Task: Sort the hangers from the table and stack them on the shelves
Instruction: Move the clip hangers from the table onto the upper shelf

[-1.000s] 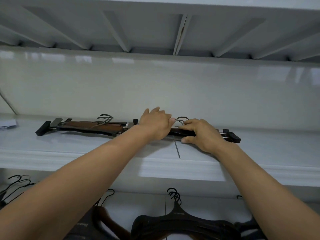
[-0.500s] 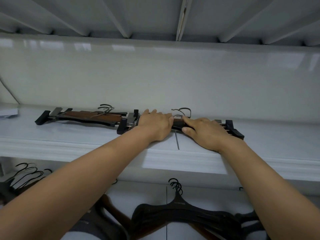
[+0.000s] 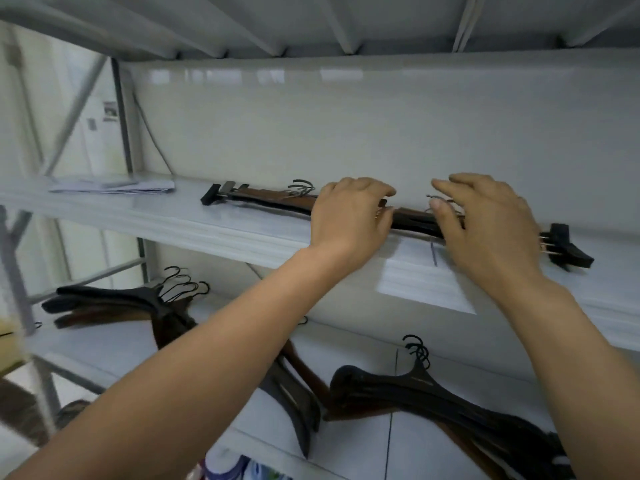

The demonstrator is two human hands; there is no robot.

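Note:
Two stacks of brown and black clip hangers lie end to end on the upper white shelf (image 3: 166, 221). The left stack (image 3: 263, 199) lies free. My left hand (image 3: 349, 220) hovers with loosely curled fingers over the spot where the stacks meet. Just right of it, my right hand (image 3: 485, 223) has its fingers spread above the right stack (image 3: 415, 221), with the thumb close to the wire hooks. Neither hand grips a hanger. The right stack's black clip end (image 3: 568, 249) sticks out past my right wrist.
Folded papers (image 3: 114, 187) lie at the left of the upper shelf. On the lower shelf are a pile of black and brown coat hangers at left (image 3: 121, 301) and another black pile at right (image 3: 415, 389). Grey shelf posts (image 3: 20, 292) stand at the far left.
Both hands have lifted off the right stack and their fingers have loosened. My view has swung left and down, so more of the lower shelf shows.

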